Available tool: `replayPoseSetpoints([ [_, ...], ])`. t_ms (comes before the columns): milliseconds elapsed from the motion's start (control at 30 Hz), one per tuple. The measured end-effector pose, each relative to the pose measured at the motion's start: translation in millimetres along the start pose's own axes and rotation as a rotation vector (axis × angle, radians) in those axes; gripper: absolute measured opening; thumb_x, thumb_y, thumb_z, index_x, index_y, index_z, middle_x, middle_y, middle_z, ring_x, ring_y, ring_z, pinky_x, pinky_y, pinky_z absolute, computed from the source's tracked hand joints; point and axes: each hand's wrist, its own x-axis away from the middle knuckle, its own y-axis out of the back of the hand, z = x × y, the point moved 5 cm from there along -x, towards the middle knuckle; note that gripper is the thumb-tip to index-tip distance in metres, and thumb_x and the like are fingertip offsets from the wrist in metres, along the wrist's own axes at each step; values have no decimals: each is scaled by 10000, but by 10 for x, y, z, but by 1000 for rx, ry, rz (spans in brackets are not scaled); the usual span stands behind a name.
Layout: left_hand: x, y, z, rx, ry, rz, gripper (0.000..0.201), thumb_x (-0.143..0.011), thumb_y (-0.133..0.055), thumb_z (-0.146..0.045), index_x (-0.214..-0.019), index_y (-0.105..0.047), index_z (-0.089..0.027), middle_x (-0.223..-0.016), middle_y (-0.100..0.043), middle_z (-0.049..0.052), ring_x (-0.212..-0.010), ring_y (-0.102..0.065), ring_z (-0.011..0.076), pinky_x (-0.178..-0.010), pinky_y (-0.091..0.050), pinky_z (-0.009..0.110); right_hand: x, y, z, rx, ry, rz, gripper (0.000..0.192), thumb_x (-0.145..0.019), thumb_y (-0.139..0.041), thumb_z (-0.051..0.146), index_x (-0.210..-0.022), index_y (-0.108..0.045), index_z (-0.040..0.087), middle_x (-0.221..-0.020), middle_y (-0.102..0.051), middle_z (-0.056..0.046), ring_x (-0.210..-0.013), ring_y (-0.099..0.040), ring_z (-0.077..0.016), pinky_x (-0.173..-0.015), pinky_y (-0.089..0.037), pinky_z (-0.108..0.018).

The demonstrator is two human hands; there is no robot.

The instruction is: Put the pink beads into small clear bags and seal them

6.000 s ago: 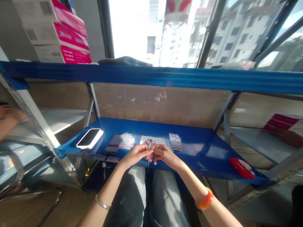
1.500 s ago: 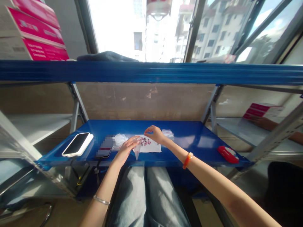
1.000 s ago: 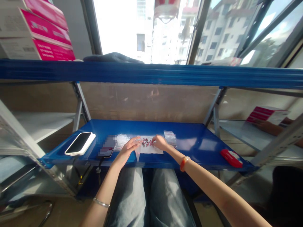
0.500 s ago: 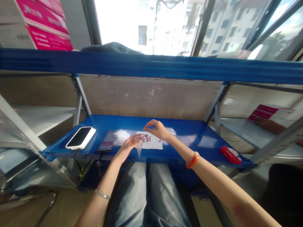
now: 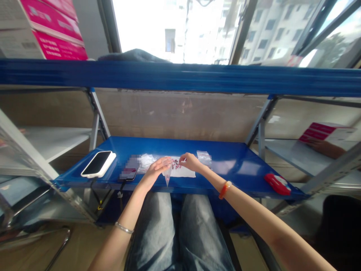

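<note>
My left hand (image 5: 158, 168) grips a small clear plastic bag (image 5: 167, 177), whose pointed corner hangs down over the table's front edge. My right hand (image 5: 189, 161) is low over a white sheet (image 5: 183, 172), fingertips pinched together at a scatter of small dark red and pink pieces (image 5: 176, 164). Whether a piece is between those fingertips is too small to make out. A pile of clear plastic bags (image 5: 146, 162) lies just left of my left hand, and more clear bags (image 5: 204, 158) lie beyond my right hand.
On the blue table (image 5: 231, 169) lie a white-cased phone (image 5: 98, 164), a dark phone (image 5: 130, 171) and a red pouch (image 5: 277, 184). A blue shelf beam (image 5: 180, 78) spans above. At right, another person's hand (image 5: 318, 143) touches a pink-and-white box (image 5: 324, 132).
My right hand has come down from above the bag to the small pieces on the sheet. My left hand still holds the bag, nearly in place.
</note>
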Motion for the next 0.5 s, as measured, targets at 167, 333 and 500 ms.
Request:
replayPoseSetpoints([
  [167,5,37,40,-36,-26,18,419,-767,-639,-337,-1153,-565,-191,-1213,-612,93,-1195,-502,249,-1061,-301,390,16,-275,-201,26,-44,-2,106,-695,-694,251,-761,-708,169,-784,-668,-73,-720,-593,-173,-609,-399,-242],
  [333,25,69,73,-46,-9,23,423,-758,-647,-337,-1148,-572,-190,-1197,-622,95,-1197,-498,262,-1056,-301,397,8,-373,-252,-10,-46,-15,73,-730,-633,178,-734,-706,175,-776,-684,-79,-716,-607,-183,-605,-406,-247],
  [500,56,81,56,-21,30,30,454,-743,-669,-308,-1172,-560,-206,-1228,-600,98,-1223,-470,269,-1036,-319,405,-6,-187,-162,-51,-62,-74,119,-775,-593,203,-729,-692,156,-749,-688,-70,-688,-600,-167,-594,-405,-245],
])
